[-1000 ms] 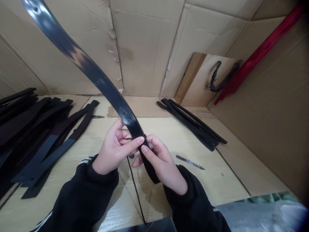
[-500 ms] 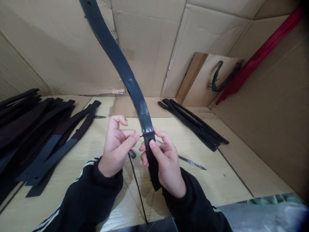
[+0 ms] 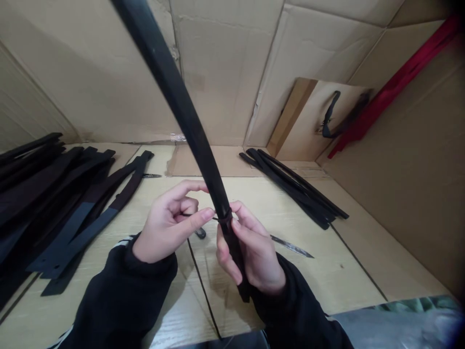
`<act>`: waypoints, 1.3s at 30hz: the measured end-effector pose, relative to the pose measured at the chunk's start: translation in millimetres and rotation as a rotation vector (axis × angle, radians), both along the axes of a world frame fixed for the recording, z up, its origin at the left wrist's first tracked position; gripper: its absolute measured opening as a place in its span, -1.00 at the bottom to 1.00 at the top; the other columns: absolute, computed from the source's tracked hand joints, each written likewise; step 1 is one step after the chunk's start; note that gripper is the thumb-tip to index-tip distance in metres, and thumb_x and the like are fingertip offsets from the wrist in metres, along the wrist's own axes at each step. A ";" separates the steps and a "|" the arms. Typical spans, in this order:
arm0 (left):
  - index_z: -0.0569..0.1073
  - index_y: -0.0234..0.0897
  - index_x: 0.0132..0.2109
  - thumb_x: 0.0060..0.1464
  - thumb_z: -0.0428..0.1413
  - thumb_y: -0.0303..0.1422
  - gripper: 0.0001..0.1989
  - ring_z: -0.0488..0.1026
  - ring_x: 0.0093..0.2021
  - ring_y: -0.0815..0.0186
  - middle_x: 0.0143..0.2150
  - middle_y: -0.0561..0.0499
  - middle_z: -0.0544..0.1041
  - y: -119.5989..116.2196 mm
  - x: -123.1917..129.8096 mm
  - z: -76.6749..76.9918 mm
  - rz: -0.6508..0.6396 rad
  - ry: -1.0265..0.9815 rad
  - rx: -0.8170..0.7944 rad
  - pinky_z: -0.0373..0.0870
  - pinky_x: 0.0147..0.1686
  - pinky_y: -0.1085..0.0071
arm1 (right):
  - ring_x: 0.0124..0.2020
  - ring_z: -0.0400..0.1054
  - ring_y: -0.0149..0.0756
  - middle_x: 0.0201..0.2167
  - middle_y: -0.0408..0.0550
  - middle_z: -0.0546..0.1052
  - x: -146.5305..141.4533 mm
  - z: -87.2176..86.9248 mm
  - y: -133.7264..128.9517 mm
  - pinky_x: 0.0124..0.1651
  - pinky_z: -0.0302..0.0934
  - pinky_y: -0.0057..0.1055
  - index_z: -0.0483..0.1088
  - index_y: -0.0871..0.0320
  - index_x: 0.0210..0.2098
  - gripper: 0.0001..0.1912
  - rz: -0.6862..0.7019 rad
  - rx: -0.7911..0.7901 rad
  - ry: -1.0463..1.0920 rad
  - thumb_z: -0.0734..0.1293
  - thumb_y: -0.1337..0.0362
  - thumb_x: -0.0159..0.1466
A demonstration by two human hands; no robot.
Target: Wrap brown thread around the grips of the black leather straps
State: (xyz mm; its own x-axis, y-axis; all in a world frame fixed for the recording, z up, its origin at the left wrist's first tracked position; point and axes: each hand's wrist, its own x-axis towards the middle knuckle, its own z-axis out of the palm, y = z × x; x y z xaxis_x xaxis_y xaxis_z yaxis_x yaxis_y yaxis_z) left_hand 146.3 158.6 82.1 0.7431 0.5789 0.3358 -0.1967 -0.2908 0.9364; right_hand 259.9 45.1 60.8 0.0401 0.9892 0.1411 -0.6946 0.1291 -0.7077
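A long curved black strip (image 3: 189, 121) rises from the middle of the view toward the upper left. Its lower part is gripped by my right hand (image 3: 254, 247), with the thumb near a thin black cord (image 3: 224, 218) looped around the strip. Left of the strip, my left hand (image 3: 174, 218) pinches the cord between thumb and fingers, close to the loop. The cord's loose end (image 3: 204, 288) hangs down to the table's front edge. Behind my left hand lies a small dark metal object (image 3: 199, 232), partly hidden.
Many black strips (image 3: 72, 203) are piled on the left of the table (image 3: 319, 271). Several more (image 3: 294, 186) lie at the back right. A pointed blade (image 3: 292, 246) rests right of my right hand. Cardboard walls (image 3: 225, 72) surround the table; red fabric (image 3: 392, 87) hangs right.
The strip has turned edge-on and its lower end has moved down and right, with my right hand around it. My left hand has shifted slightly left and its forefinger now reaches toward the strip.
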 end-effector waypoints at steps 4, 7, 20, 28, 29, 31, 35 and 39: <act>0.17 -0.19 -0.08 0.06 0.13 -0.35 -0.68 -0.15 -0.68 0.62 -0.66 0.33 -0.08 -4.0 1.6 0.5 -0.089 -0.017 -0.027 -0.14 -0.66 0.66 | -0.87 0.09 -0.58 -0.63 -0.27 0.44 -1.3 -2.9 2.8 -0.71 0.03 -0.63 0.20 0.10 -0.14 -0.84 0.121 0.037 0.155 0.07 0.27 0.36; 0.12 -0.17 -0.05 0.07 0.11 -0.37 -0.64 -0.15 -0.68 0.62 -0.65 0.34 -0.09 -7.2 3.9 1.7 -0.122 -0.018 -0.089 -0.11 -0.65 0.67 | -0.87 0.09 -0.57 -0.65 -0.25 0.42 -1.6 -6.1 4.7 -0.61 0.13 -0.56 0.23 0.14 -0.10 -0.71 0.219 0.081 0.236 -0.05 0.33 0.37; 0.22 -0.37 0.04 0.05 0.12 -0.31 -0.56 -0.07 -0.65 0.59 -0.63 0.30 -0.04 -6.8 0.3 7.0 -0.099 0.082 -0.140 -0.07 -0.63 0.62 | -0.89 0.02 -0.53 -0.65 -0.23 0.36 2.3 -16.3 10.2 -0.64 -0.02 -0.52 0.22 0.10 -0.14 -0.42 0.532 0.135 0.455 -0.35 0.28 0.35; 0.21 -0.41 0.10 0.06 0.09 -0.31 -0.52 -0.05 -0.64 0.56 -0.64 0.28 -0.02 -7.1 -1.2 13.3 -0.111 0.138 -0.137 -0.04 -0.62 0.60 | -0.89 -0.10 -0.65 -0.74 -0.29 0.16 0.9 -13.4 10.5 -0.71 -0.16 -0.58 0.29 0.21 -0.50 -0.37 0.543 0.142 0.371 -0.20 0.06 0.38; 0.24 -0.41 0.06 0.06 0.08 -0.31 -0.56 -0.05 -0.63 0.56 -0.63 0.28 -0.03 -7.0 -1.3 13.7 -0.112 0.147 -0.130 -0.04 -0.62 0.60 | -0.89 -0.12 -0.67 -0.73 -0.30 0.17 0.6 -13.2 9.9 -0.71 -0.17 -0.59 0.33 0.20 -0.44 -0.41 0.527 0.143 0.357 -0.12 0.00 0.37; 0.28 -0.41 0.01 0.07 0.07 -0.33 -0.63 -0.06 -0.63 0.57 -0.62 0.27 -0.05 -6.7 -1.5 13.7 -0.097 0.146 -0.097 -0.06 -0.63 0.61 | -0.89 -0.15 -0.68 -0.68 -0.35 0.23 0.3 -12.4 8.4 -0.72 -0.18 -0.60 0.35 0.13 -0.19 -0.51 0.488 0.150 0.335 0.03 -0.11 0.32; 0.28 -0.40 0.00 0.08 0.06 -0.38 -0.67 -0.09 -0.65 0.58 -0.62 0.28 -0.06 -6.8 -2.5 12.1 -0.068 0.108 -0.043 -0.14 -0.67 0.62 | -0.87 -0.16 -0.72 -0.58 -0.36 0.31 1.3 -8.3 6.2 -0.71 -0.16 -0.63 0.26 0.06 -0.02 -0.65 0.379 0.134 0.199 0.23 0.04 0.28; 0.27 -0.37 -0.02 0.08 0.06 -0.41 -0.69 -0.07 -0.67 0.60 -0.64 0.29 -0.04 -7.3 -4.1 12.7 -0.036 0.084 -0.050 -0.08 -0.68 0.65 | -0.74 0.09 -0.68 -0.43 -0.24 0.40 1.8 -2.7 5.5 -0.60 0.06 -0.59 0.30 0.12 -0.18 -0.84 0.097 0.045 -0.132 0.24 0.18 0.30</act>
